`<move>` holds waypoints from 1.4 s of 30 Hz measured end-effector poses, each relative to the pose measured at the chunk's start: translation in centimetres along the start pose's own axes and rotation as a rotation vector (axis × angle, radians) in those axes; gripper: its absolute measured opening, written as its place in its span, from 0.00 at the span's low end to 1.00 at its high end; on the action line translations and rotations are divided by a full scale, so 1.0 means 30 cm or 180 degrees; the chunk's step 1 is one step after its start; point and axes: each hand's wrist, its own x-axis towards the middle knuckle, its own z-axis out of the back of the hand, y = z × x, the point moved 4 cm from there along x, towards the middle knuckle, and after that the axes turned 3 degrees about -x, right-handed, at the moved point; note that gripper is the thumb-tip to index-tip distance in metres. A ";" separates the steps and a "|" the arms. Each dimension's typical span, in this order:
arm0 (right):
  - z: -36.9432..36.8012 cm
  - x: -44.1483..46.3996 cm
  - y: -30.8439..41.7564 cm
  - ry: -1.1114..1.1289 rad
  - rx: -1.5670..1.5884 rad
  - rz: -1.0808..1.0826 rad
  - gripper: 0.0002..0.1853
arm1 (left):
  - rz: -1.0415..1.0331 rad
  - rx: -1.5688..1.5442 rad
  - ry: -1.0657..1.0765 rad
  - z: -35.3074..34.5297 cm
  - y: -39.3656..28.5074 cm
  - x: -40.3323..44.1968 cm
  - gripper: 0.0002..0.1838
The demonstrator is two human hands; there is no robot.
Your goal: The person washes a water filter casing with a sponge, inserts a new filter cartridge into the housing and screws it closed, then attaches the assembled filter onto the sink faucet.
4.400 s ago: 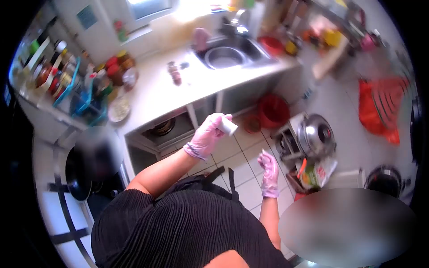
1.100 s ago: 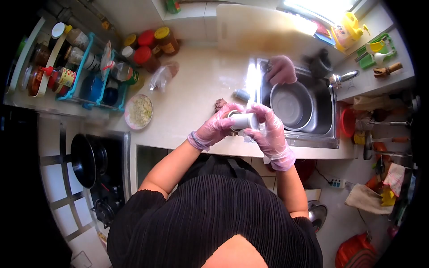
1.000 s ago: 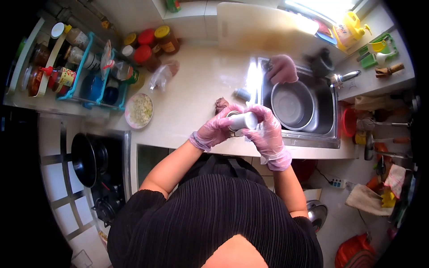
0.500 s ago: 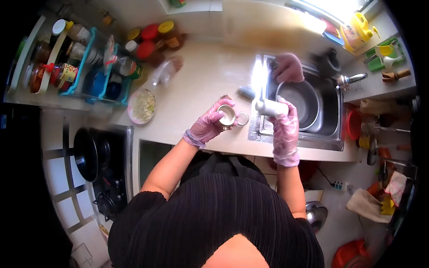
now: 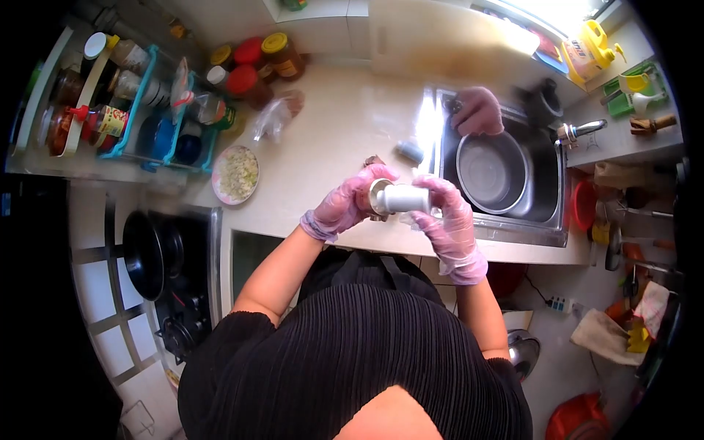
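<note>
My left hand [image 5: 343, 205], in a clear pinkish glove, is closed round a small round metal piece [image 5: 378, 196] with an open ring-shaped mouth. My right hand [image 5: 452, 226], gloved too, grips a white cylinder [image 5: 405, 198] by its right end. The cylinder's left end is at the mouth of the metal piece; whether it sits inside is hard to tell. Just behind my left hand lies a small brown item [image 5: 373, 160], partly hidden. A grey cylindrical object [image 5: 409, 152] rests on the counter [image 5: 334, 125] near the sink.
The sink [image 5: 544, 176] holds a round metal pot [image 5: 491, 172], with a pink glove [image 5: 478, 111] at its back edge. A plate of chopped food [image 5: 236, 174], jars [image 5: 248, 84] and a bottle rack [image 5: 132, 103] are at left. A black pan [image 5: 144, 255] is on the stove.
Half a second ago the white cylinder was apart, near the sink. My right hand has brought it left to the metal piece in my left hand. The view has shifted slightly.
</note>
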 end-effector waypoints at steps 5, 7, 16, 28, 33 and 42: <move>-0.022 0.038 0.102 0.0169 -0.0726 0.0879 0.26 | -0.0168 0.0412 0.0051 -0.032 -0.004 -0.005 0.26; -0.024 0.040 0.121 0.0191 -0.0820 0.1003 0.27 | -0.0222 0.0471 0.0153 -0.037 -0.008 -0.012 0.25; -0.072 -0.004 0.165 -0.0264 -0.1349 0.1415 0.31 | -0.0729 0.0966 -0.0593 -0.051 0.017 -0.057 0.22; -0.048 0.006 0.218 0.0663 -0.2121 0.1072 0.30 | -0.0307 0.0729 -0.0820 -0.067 0.085 -0.051 0.20; -0.042 0.025 0.216 0.1081 -0.2615 0.1509 0.24 | 0.0169 0.0504 -0.0706 -0.054 0.089 -0.032 0.19; -0.014 0.027 0.174 0.1455 -0.3060 0.1851 0.16 | 0.0478 0.0321 -0.0657 -0.121 0.067 -0.006 0.19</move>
